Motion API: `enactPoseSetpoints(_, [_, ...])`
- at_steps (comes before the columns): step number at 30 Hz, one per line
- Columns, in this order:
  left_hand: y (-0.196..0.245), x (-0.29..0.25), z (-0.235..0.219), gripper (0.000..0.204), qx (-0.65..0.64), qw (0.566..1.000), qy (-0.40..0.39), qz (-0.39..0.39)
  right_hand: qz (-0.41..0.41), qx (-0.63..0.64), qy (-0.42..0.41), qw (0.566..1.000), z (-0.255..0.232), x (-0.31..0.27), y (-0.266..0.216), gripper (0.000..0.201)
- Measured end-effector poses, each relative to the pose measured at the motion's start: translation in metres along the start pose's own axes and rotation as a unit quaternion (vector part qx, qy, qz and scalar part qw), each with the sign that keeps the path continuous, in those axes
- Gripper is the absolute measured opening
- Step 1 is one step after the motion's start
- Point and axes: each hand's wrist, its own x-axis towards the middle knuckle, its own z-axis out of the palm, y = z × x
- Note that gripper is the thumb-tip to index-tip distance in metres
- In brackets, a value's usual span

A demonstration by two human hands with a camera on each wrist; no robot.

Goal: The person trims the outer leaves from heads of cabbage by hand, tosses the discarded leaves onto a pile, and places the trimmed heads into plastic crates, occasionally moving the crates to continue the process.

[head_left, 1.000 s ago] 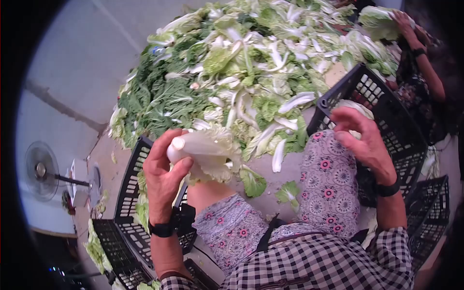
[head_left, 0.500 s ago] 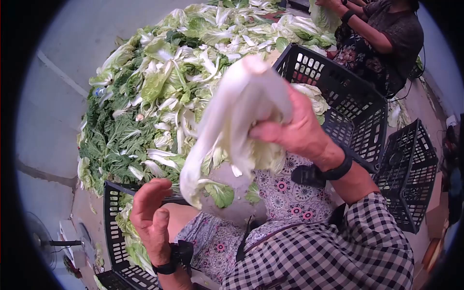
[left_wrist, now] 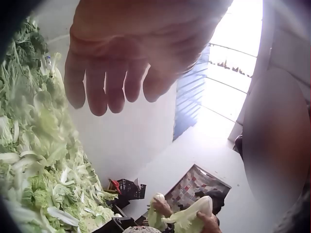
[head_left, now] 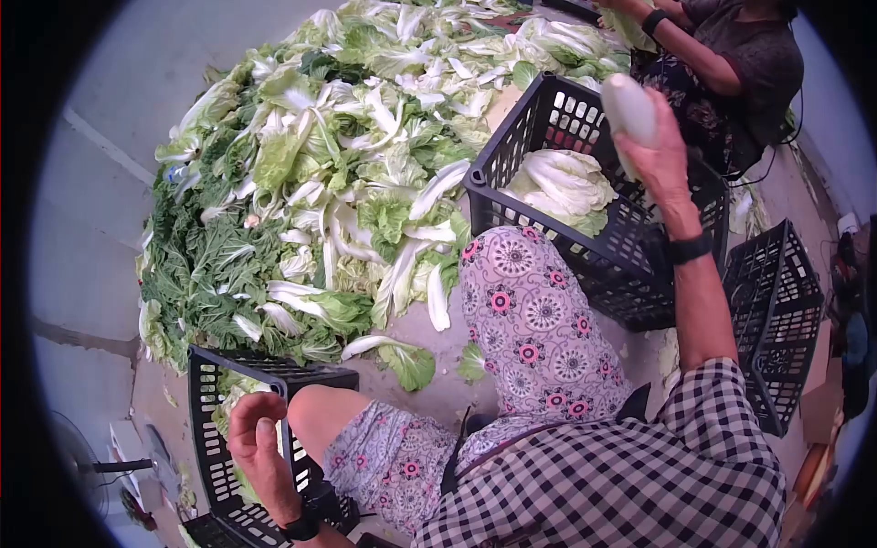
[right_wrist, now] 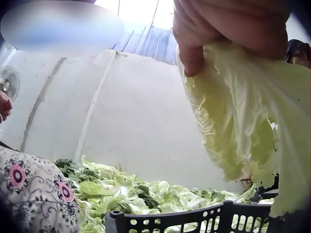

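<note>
My right hand (head_left: 660, 151) grips a trimmed napa cabbage (head_left: 628, 108) above the far side of a black crate (head_left: 512, 210). A cabbage head (head_left: 562, 183) lies inside that crate. In the right wrist view the fingers (right_wrist: 194, 46) curl round the pale leaves of the cabbage (right_wrist: 243, 116). My left hand (head_left: 260, 447) hangs low at the left over another black crate (head_left: 206, 402), fingers loosely straight and holding nothing. The left wrist view shows the empty fingers (left_wrist: 104, 85) against a white wall.
A big heap of loose cabbage leaves (head_left: 320, 173) covers the floor ahead. Two more black crates (head_left: 776, 310) stand at the right. Another person (head_left: 731, 64) sits at the top right holding a cabbage. A fan (head_left: 82, 457) stands at the lower left.
My right hand took the cabbage from my left and carried it up and right to over the crate. The left hand dropped down, empty, to the left crate.
</note>
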Motion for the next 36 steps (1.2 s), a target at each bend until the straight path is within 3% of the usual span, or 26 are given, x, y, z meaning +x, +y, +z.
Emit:
enactPoseSetpoints(1, [0.0,0.0,0.001,0.039,0.01,1.0,-0.004,-0.001,-0.024,-0.05,-0.062,0.997,0.017,-0.004,0.01,0.083])
enactPoseSetpoints(3, [0.001,0.0,0.0,0.038,0.032,0.999,-0.009,-0.005,0.036,-0.142,-0.214,0.966,0.03,-0.02,0.01,0.084])
enactPoseSetpoints(5, [0.004,-0.002,-0.004,0.037,0.035,0.999,-0.023,-0.009,0.075,0.035,-0.302,0.95,0.038,-0.019,0.024,0.081])
enactPoseSetpoints(6, [0.004,-0.002,-0.006,0.037,0.037,0.999,-0.032,-0.013,0.062,0.064,-0.296,0.951,0.036,-0.021,0.021,0.07])
enactPoseSetpoints(9, [-0.005,-0.001,-0.025,0.035,0.051,0.998,-0.024,-0.031,0.152,0.155,-0.327,0.92,0.022,-0.026,0.016,0.061])
enactPoseSetpoints(10, [-0.008,0.0,-0.031,0.034,0.049,0.998,-0.021,-0.035,0.147,0.18,-0.318,0.919,0.02,-0.031,0.013,0.057])
enactPoseSetpoints(14, [-0.016,0.007,-0.053,0.034,0.088,0.995,-0.011,-0.052,0.138,0.177,-0.386,0.895,0.008,-0.048,-0.021,0.057])
enactPoseSetpoints(18, [-0.034,0.01,-0.091,0.039,0.127,0.988,-0.045,-0.081,0.124,0.192,-0.473,0.851,0.016,-0.073,-0.038,0.059])
enactPoseSetpoints(19, [-0.034,0.009,-0.092,0.038,0.137,0.985,-0.022,-0.106,0.1,0.176,-0.479,0.854,0.022,-0.08,-0.037,0.058])
enactPoseSetpoints(20, [-0.034,0.009,-0.098,0.036,0.157,0.98,-0.021,-0.12,0.11,0.15,-0.525,0.83,0.032,-0.083,-0.036,0.056])
enactPoseSetpoints(21, [-0.04,0.011,-0.109,0.034,0.198,0.972,-0.037,-0.123,0.106,0.198,-0.516,0.826,0.038,-0.089,-0.042,0.052])
enactPoseSetpoints(22, [-0.039,0.013,-0.115,0.033,0.231,0.964,-0.053,-0.119,0.106,0.168,-0.482,0.854,0.043,-0.094,-0.044,0.044])
enactPoseSetpoints(24, [-0.067,0.012,-0.144,0.035,0.266,0.958,-0.059,-0.088,0.095,0.191,-0.462,0.861,0.047,-0.099,-0.039,0.049])
enactPoseSetpoints(28, [-0.118,0.011,-0.186,0.037,0.331,0.926,-0.065,-0.167,0.138,0.226,-0.468,0.843,0.052,-0.101,-0.036,0.056])
enactPoseSetpoints(31, [-0.145,0.013,-0.199,0.048,0.375,0.89,-0.109,-0.237,0.224,0.29,-0.456,0.811,0.053,-0.103,-0.038,0.044])
enactPoseSetpoints(36, [-0.191,0.003,-0.203,0.076,0.374,0.832,-0.218,-0.347,0.181,0.211,-0.46,0.844,0.049,-0.102,-0.029,0.034])
